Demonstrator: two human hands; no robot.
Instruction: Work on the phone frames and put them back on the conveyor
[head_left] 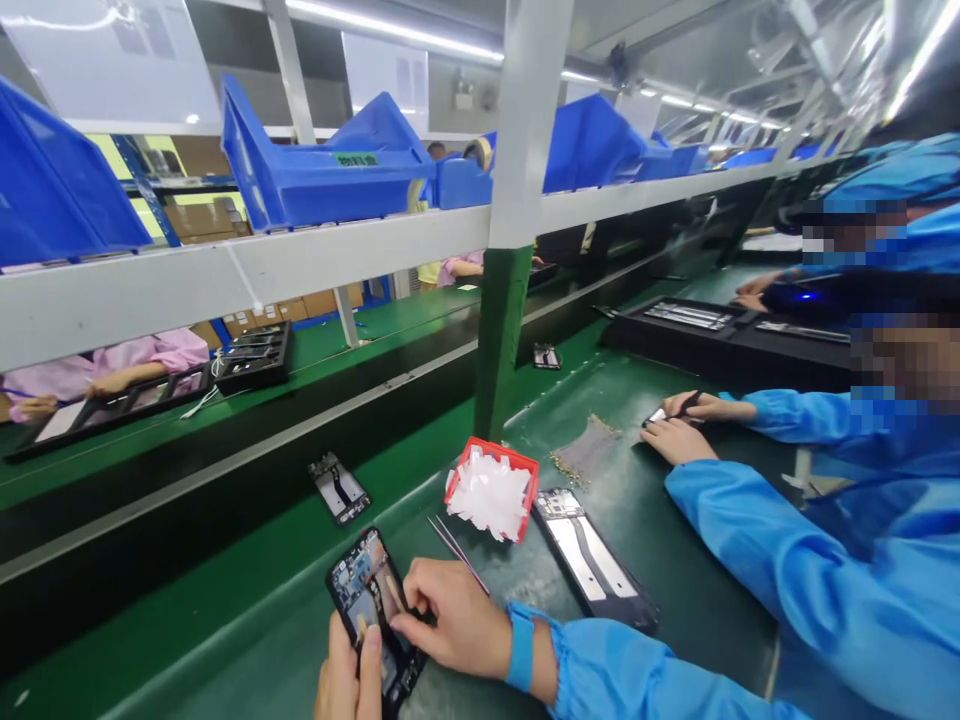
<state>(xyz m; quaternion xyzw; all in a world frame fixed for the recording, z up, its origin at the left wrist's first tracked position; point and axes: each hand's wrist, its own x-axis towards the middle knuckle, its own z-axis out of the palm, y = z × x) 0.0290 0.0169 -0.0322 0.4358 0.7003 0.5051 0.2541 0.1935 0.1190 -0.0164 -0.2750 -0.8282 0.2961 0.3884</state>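
An opened phone [358, 572], with its circuit board and inner parts showing, is tilted up at the bottom centre. My left hand [351, 670] grips its lower left side, the thumb lying over the inside. My right hand [463, 615] is at the phone's right edge, fingers pinched together over the inner parts; whatever they pinch is hidden. Just behind the right hand lie tweezers [454, 548] on the green bench. Beyond them is a red bin [532, 466] heaped with white slips [487, 492]. To its right lie opened phone bodies [592, 560], apparently stacked.
Another opened phone [339, 488] lies on the ledge to the left. Small screws [589, 450] lie on a clear bag. On the right a co-worker's hands [682, 430] handle a part near black trays [720, 345]. A post [504, 340] and shelf with blue bins [330, 175] stand ahead.
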